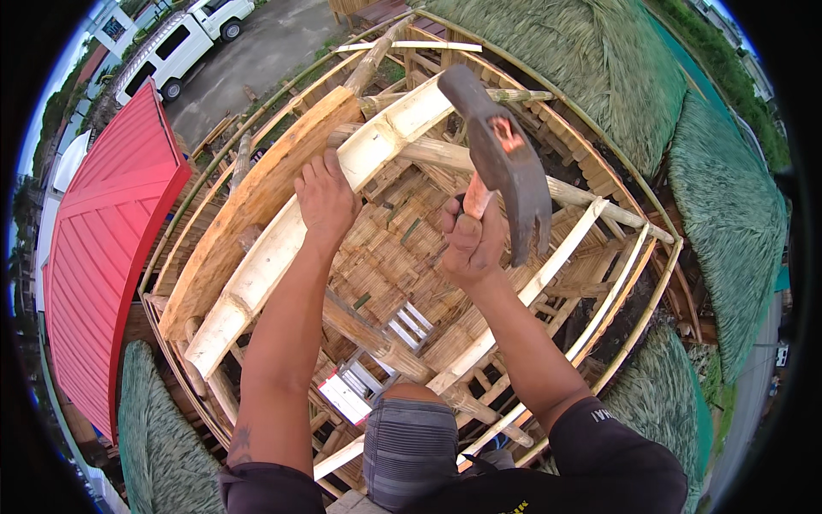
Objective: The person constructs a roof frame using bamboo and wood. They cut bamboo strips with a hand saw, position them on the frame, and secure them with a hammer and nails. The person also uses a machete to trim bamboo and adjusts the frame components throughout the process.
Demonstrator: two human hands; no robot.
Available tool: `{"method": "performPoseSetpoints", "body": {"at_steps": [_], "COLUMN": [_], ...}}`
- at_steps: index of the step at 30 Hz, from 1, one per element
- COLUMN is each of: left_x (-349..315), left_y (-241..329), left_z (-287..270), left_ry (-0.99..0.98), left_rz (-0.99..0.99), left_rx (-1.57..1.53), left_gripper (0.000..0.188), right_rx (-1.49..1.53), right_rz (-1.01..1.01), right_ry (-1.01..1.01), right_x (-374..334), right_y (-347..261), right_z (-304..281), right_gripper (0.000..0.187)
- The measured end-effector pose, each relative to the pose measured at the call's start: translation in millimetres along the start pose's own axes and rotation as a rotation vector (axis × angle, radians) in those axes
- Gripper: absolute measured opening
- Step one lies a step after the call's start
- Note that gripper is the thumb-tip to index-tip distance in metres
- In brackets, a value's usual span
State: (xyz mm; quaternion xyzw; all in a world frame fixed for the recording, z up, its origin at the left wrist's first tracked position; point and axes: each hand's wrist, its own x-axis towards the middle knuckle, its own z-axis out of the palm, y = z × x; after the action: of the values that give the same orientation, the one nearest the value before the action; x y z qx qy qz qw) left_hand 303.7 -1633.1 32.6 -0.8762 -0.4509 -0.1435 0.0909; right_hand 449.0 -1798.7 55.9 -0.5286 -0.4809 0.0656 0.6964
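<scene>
My right hand (pixel 475 244) is closed round the handle of a claw hammer (pixel 503 154). The hammer is raised in front of me, its dark steel head above the fist and its claw hanging to the right. My left hand (pixel 328 199) bends its fingers over a long split bamboo pole (pixel 257 265), pale hollow side up. Whether a small nail sits under those fingertips is hidden. Along the pole's left side lies a thick, rough-edged wooden board (pixel 231 214). Both slant from lower left to upper middle across the bamboo roof frame (pixel 445 154).
Below the frame lies a slatted bamboo floor (pixel 402 231), with a metal ladder (pixel 409 325) near my knee. More bamboo strips (pixel 565 248) cross on the right. Thatched roofs (pixel 719 223) and a red metal roof (pixel 111 248) flank the frame. A white van (pixel 175 47) stands beyond.
</scene>
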Motion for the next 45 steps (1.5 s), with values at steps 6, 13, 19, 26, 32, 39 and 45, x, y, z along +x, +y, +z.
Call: {"method": "performPoseSetpoints", "body": {"at_steps": [6, 13, 19, 26, 32, 39, 45], "left_x": [2, -1, -1, -2, -3, 1, -103], "left_y": [0, -1, -1, 1, -4, -3, -44], "left_z": [3, 3, 4, 2, 10, -6, -72], "left_ry": [0.032, 0.04, -0.004, -0.015, 0.079, -0.16, -0.225], "left_rz": [-0.005, -0.02, -0.026, -0.037, 0.005, -0.037, -0.004], "left_rx": [0.006, 0.021, -0.013, -0.029, 0.012, -0.003, -0.158], "left_gripper": [0.077, 0.079, 0.079, 0.081, 0.07, 0.091, 0.101], "right_rx": [-0.29, -0.471, -0.038, -0.231, -0.543, -0.546, -0.344], "right_rz": [0.348, 0.429, 0.243, 0.319, 0.541, 0.473, 0.712], "right_ry": [-0.205, -0.359, -0.105, -0.14, -0.333, -0.4, -0.479], "right_x": [0, 17, 9, -2, -10, -18, -147], "right_y": [11, -3, -8, 26, 34, 5, -85], "right_z": [2, 11, 10, 18, 22, 8, -63], "right_gripper": [0.038, 0.04, 0.044, 0.04, 0.036, 0.045, 0.049]}}
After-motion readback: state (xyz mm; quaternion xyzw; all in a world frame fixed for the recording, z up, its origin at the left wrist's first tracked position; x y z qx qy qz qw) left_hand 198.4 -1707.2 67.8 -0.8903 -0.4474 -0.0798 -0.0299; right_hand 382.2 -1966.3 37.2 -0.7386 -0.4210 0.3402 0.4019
